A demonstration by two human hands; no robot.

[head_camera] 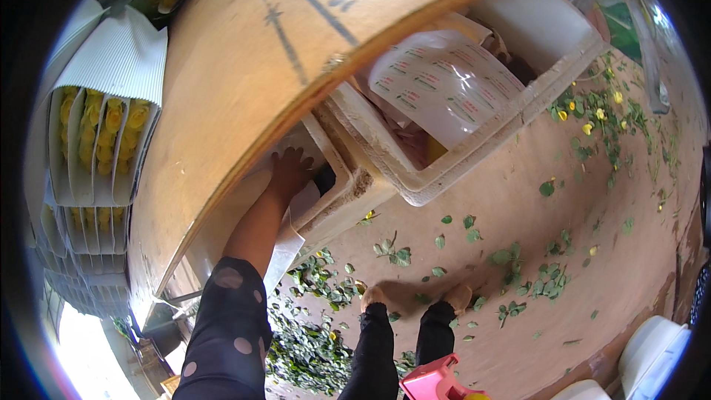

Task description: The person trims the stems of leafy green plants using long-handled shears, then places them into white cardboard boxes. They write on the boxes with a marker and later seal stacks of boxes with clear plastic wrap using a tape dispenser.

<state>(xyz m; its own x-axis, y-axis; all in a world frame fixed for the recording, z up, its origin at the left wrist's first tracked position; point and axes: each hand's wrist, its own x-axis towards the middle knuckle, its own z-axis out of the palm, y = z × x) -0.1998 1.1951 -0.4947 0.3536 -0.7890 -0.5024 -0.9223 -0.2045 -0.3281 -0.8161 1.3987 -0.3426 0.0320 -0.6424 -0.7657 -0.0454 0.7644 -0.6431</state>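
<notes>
My left hand reaches under the tabletop into a worn white foam box. Its fingers are spread over pale sheets inside, with no object seen in its grasp. Beside it stands a second foam box, holding a printed clear plastic sleeve and other packing material. A pink tape dispenser shows at the bottom edge, and what supports it is hidden. My right hand is out of view.
The wooden tabletop overhangs both boxes. Yellow roses in corrugated cardboard wraps are stacked at left. Cut leaves and petals litter the floor around my feet. White containers stand at lower right.
</notes>
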